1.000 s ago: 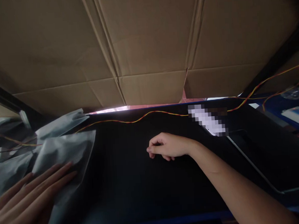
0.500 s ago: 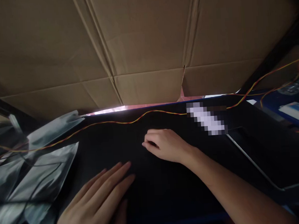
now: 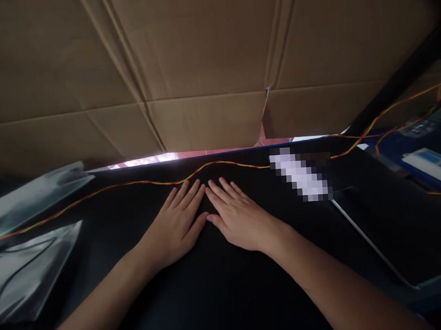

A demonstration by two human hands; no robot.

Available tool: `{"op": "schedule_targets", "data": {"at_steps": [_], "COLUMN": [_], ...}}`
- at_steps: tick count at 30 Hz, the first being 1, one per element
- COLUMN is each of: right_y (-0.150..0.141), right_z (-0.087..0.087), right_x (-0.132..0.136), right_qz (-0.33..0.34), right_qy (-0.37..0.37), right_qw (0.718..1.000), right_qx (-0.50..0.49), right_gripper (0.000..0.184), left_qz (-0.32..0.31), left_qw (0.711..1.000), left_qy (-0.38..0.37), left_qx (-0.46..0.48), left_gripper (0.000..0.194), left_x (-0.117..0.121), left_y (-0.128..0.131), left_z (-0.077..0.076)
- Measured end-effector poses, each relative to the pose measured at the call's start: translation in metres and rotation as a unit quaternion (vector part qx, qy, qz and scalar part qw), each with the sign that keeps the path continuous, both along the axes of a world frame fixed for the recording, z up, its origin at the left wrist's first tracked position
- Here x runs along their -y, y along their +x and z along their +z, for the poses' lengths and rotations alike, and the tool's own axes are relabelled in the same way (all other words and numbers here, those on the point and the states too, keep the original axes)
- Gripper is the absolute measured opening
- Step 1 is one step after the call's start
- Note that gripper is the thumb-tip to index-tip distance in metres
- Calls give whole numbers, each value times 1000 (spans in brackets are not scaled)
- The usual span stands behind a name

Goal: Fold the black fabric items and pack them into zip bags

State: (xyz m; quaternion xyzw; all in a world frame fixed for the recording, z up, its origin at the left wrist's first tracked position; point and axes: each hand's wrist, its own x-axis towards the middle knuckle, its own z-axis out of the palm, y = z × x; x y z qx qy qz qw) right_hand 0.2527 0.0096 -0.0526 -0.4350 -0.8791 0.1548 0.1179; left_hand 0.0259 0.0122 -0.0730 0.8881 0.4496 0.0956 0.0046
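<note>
My left hand (image 3: 179,222) lies flat on the black tabletop (image 3: 213,290), palm down, its fingers stretched out and pointing away from me. Beside it, also palm down, my right hand (image 3: 238,213) rests with fingers spread. The two hands lean toward each other, and their thumbs and index fingertips touch or nearly touch. Neither holds anything. Just beyond the fingertips a twisted red and yellow wire (image 3: 216,163) runs across the table.
Cardboard (image 3: 206,121) stands along the far edge. Clear plastic bags (image 3: 32,266) lie at the left with a dark cable over them. To the right are a pixelated pale item (image 3: 299,175), a dark flat panel with a light edge (image 3: 370,243), and a white and blue box (image 3: 433,167).
My left hand has moved forward and right from the near left and now lies flat. My right hand has uncurled and spread its fingers. The view has shifted slightly right.
</note>
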Motion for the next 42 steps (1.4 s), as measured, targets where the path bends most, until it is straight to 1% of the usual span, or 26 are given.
{"op": "schedule_targets", "data": {"at_steps": [2, 5, 12, 18, 29, 37, 42], "right_y": [0, 0, -9, -7, -4, -3, -3], "right_z": [1, 2, -6, -8, -4, -5, -6], "right_x": [0, 0, 5, 3, 2, 2, 3], "right_qz": [2, -2, -42, -38, -28, -23, -25], "right_qy": [-13, -18, 46, 45, 29, 33, 39], "right_qw": [1000, 1000, 998, 998, 999, 999, 999], "right_qx": [21, 25, 1, -7, 5, -1, -3], "right_gripper": [71, 70, 63, 62, 62, 61, 62], "left_qz": [-10, -21, 5, 7, 8, 6, 21], "left_qw": [1000, 1000, 1000, 1000, 1000, 999, 999], "left_qy": [13, 18, -17, -28, -28, -37, -25], "left_qx": [4, 9, -1, -6, -1, 7, 1], "left_gripper": [68, 68, 64, 64, 65, 65, 65], "left_x": [0, -1, 0, 1, 0, 0, 6], "left_y": [-4, -5, 0, 2, 2, 1, 6], "left_z": [-3, -1, 6, 8, 8, 15, 8]}}
